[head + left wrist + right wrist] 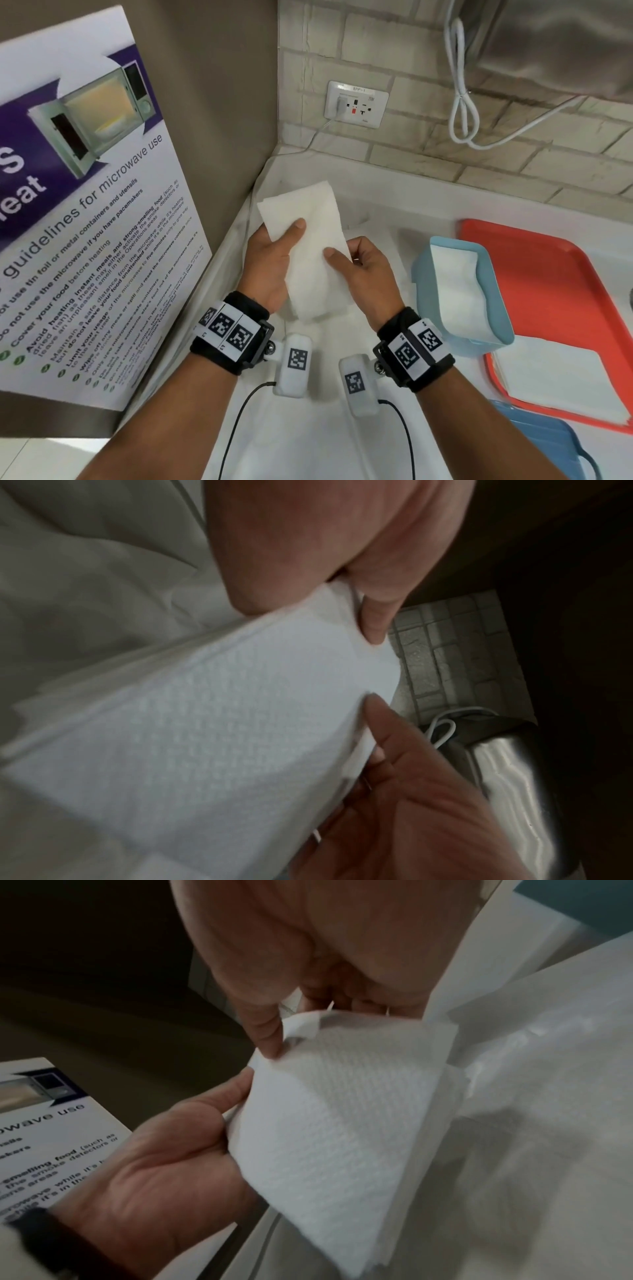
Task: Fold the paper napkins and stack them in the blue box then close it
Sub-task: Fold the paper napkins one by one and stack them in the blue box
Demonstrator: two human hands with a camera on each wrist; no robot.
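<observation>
A white paper napkin, folded into a long strip, is held up above the counter. My left hand grips its left edge, thumb on top. At the right edge my right hand pinches it, thumb on the top face. Both wrist views show the embossed napkin between thumbs and fingers. The blue box stands open to the right, with folded napkins inside. Its blue lid lies at the lower right.
A red tray right of the box carries a stack of flat napkins. A microwave guideline poster stands on the left. Brick wall with a socket and white cable is behind.
</observation>
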